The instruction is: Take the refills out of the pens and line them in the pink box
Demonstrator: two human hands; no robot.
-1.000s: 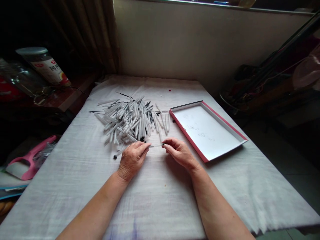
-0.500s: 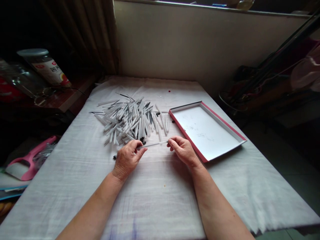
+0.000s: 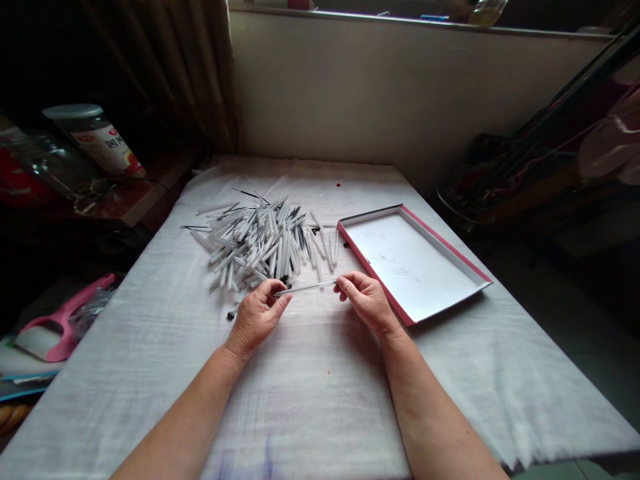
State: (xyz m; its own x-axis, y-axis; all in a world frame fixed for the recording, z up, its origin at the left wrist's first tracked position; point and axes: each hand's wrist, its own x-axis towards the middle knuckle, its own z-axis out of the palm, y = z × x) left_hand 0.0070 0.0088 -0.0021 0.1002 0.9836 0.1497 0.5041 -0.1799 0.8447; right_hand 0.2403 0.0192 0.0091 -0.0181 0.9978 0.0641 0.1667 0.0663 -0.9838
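Hands have drawn apart since a second ago, and the thin clear tube (image 3: 306, 288) now shows full length between them, just above the table (image 3: 320, 400) at the near edge of the pile (image 3: 260, 243). Left hand (image 3: 257, 313) pinches one end, right hand (image 3: 367, 303) the other. One piece looks singled out for handling; the pink-rimmed tray (image 3: 450, 257) lies just beside the right hand.

Nothing fully legible anywhere. At ten o'clock from the left hand (image 3: 255, 313), on a jar (image 3: 93, 133), a white label (image 3: 107, 143) with a red band and a few dark characters, too blurred to read. At two o'clock from the right hand (image 3: 367, 300), faint grey marks on the white floor of the tray (image 3: 430, 270), too pale to tell as writing. No print to be made out on the stick (image 3: 305, 288) pinched between both.
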